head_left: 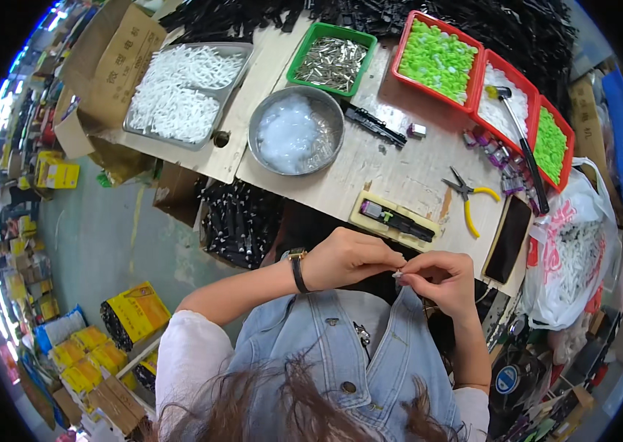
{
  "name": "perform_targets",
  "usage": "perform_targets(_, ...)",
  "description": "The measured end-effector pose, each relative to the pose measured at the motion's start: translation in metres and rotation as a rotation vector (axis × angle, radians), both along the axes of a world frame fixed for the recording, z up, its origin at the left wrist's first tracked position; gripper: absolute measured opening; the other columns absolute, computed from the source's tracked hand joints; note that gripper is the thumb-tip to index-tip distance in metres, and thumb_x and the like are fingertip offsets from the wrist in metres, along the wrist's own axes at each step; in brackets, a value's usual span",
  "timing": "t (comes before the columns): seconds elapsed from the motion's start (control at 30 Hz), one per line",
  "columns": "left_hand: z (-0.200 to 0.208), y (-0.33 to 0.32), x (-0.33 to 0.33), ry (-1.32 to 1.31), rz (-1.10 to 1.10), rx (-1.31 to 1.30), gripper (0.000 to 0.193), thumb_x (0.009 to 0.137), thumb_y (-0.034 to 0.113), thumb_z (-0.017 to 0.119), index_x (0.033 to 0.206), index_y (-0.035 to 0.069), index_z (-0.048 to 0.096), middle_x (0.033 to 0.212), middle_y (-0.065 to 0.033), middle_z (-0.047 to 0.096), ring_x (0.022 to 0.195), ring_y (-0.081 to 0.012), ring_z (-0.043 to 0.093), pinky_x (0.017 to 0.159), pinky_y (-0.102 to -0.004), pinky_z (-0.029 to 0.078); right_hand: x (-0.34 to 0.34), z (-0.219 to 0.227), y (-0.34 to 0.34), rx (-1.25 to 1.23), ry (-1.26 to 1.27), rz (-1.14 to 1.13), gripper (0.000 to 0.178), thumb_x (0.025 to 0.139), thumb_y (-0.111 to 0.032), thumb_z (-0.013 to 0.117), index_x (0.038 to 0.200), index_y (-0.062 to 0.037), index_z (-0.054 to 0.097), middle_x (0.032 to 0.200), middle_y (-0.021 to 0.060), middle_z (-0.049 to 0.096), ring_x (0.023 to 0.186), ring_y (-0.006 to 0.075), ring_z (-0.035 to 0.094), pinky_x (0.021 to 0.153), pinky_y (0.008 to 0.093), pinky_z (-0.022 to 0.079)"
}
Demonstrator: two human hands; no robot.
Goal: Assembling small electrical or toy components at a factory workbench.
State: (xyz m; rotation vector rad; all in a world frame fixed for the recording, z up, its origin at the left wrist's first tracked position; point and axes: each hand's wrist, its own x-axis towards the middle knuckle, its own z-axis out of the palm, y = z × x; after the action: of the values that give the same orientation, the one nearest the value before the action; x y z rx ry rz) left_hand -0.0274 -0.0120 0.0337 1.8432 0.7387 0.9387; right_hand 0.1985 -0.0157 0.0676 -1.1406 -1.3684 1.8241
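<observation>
Pinching a small pale piece (398, 275) in curled right hand (444, 281), holding bunched left hand (352, 258), of unclear grip, alongside.

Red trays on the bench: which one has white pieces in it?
The middle red tray. Its pieces are white, while the left red tray and right red tray hold green ones.

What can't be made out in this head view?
Small pale piece, head view: too small, partly hidden by the right hand.
Rear black heap, head view: cut off by the top edge.
Lower black parts, head view: partly hidden under the tabletop.
</observation>
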Motion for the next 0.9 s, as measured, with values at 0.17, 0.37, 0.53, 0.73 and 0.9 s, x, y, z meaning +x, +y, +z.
perform_targets(0.17,0.014,-0.017,0.001,-0.091,0.278,-0.26,0.023,0.078,-0.002,0.072,0.101,0.003,0.071,0.096,-0.0105,0.072,0.08,-0.02,0.071,0.071,-0.0273,0.055,-0.006,-0.013,0.013,0.253,-0.048,0.04,0.013,0.075,0.01,0.066,0.087,0.0054,0.068,0.082,0.0091,0.069,0.073,0.0135,0.068,0.069,0.0241,0.056)
perform_targets(0.37,0.005,-0.026,-0.011,0.048,0.509,-0.015,0.021,0.074,-0.001,0.075,0.094,0.003,0.071,0.095,-0.0093,0.071,0.087,-0.0198,0.07,0.077,-0.0296,0.054,-0.026,-0.023,0.034,0.775,-0.511,-0.092,0.015,0.073,0.006,0.072,0.085,-0.0007,0.067,0.078,0.0083,0.067,0.062,0.013,0.064,0.056,0.0225,0.052)
perform_targets(0.53,-0.007,-0.009,-0.004,0.167,0.436,0.384,0.018,0.072,0.003,0.073,0.09,0.003,0.068,0.103,-0.0086,0.069,0.103,-0.0241,0.065,0.089,-0.0383,0.052,-0.036,-0.028,0.031,0.812,-0.58,-0.089,0.016,0.073,0.006,0.072,0.086,-0.0012,0.067,0.077,0.008,0.066,0.061,0.013,0.064,0.054,0.0234,0.052)
perform_targets(0.73,-0.026,0.004,-0.004,0.245,0.321,0.527,0.017,0.076,0.003,0.066,0.093,0.001,0.067,0.106,-0.0108,0.068,0.106,-0.0248,0.064,0.094,-0.0389,0.051,-0.043,-0.02,0.024,0.675,-0.674,-0.133,0.023,0.075,0.003,0.072,0.097,-0.0031,0.07,0.076,0.0077,0.064,0.061,0.0175,0.063,0.054,0.0271,0.051)
perform_targets(0.9,-0.027,0.01,-0.002,0.259,0.293,0.57,0.018,0.076,0.0,0.065,0.093,0.0,0.067,0.107,-0.0116,0.067,0.105,-0.0254,0.064,0.094,-0.0392,0.051,-0.036,-0.022,0.026,0.892,-0.758,-0.05,0.027,0.077,-0.001,0.071,0.103,-0.0056,0.07,0.076,0.0099,0.062,0.065,0.0257,0.063,0.059,0.0323,0.051)
